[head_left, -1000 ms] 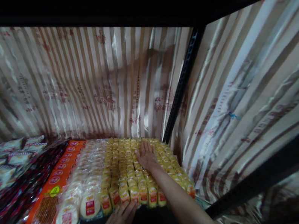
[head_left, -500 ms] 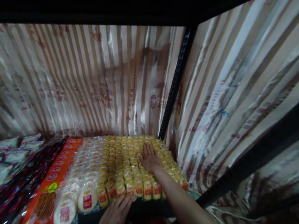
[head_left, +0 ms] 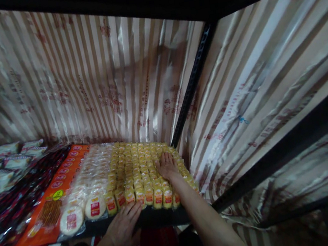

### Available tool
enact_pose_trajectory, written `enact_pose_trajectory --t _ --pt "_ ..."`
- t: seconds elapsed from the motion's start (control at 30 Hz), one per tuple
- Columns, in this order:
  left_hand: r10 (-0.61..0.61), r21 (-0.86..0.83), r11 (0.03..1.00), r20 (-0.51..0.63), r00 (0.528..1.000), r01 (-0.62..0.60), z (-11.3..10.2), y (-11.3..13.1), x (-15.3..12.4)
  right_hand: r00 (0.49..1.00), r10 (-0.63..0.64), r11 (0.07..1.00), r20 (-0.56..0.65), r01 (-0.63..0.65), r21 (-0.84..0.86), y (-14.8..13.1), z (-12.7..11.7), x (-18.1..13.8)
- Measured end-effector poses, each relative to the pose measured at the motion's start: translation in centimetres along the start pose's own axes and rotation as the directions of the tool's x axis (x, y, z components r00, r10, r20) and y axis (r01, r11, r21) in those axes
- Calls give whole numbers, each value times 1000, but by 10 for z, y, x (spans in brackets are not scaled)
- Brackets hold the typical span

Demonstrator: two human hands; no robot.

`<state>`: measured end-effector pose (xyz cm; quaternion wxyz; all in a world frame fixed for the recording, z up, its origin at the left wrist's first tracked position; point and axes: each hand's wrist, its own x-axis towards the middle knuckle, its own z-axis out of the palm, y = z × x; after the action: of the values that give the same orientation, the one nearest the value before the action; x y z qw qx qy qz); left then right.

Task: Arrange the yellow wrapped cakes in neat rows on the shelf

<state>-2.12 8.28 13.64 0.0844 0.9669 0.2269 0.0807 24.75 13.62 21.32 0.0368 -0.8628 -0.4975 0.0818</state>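
— On the shelf, what is changing?
— Right hand is lying flat on the yellow packets, nearer their right side than before; left hand is still pressing open-palmed against the front edge.

Right hand flat on yellow snack packs, left hand at shelf edge

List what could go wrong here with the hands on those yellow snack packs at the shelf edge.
The right hand presses flat on the rows of small yellow wrapped snack packs; a hard push could crush or shift them. The left hand rests at the dark front shelf edge, where the front row stands close to the drop and could tip off. The round white wrapped cakes lie right beside them and might get knocked out of line.
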Motion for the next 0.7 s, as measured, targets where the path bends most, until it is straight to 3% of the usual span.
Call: enact_pose_trajectory --t 0.13,0.27,0.43,0.53,0.63,0.7 --pt "-19 -32 999 13 1000 19 -4 3 2 988 -147 989 -55 147 -9 -27 5 -9" --pt "-24 -46 999 10 1000 25 -4 3 3 944 -328 945 34 327 29 -55 21 -26" --pt "-17 -66 998 -19 1000 15 -3 0 1 935 -347 936 66 341 87 -62 17 -31" --pt "-8 -73 997 -26 1000 6 -4 -1 0 902 -412 897 -128 426 115 -59 5 -40" --pt "8 -77 997 -50 999 -12 -4 -1 -1 790 -492 798 -367 577 174 -60 6 -68" --pt "30 -83 996 -75 997 -37 -2 -3 -1 758 -484 749 -438 617 242 -63 16 -95"
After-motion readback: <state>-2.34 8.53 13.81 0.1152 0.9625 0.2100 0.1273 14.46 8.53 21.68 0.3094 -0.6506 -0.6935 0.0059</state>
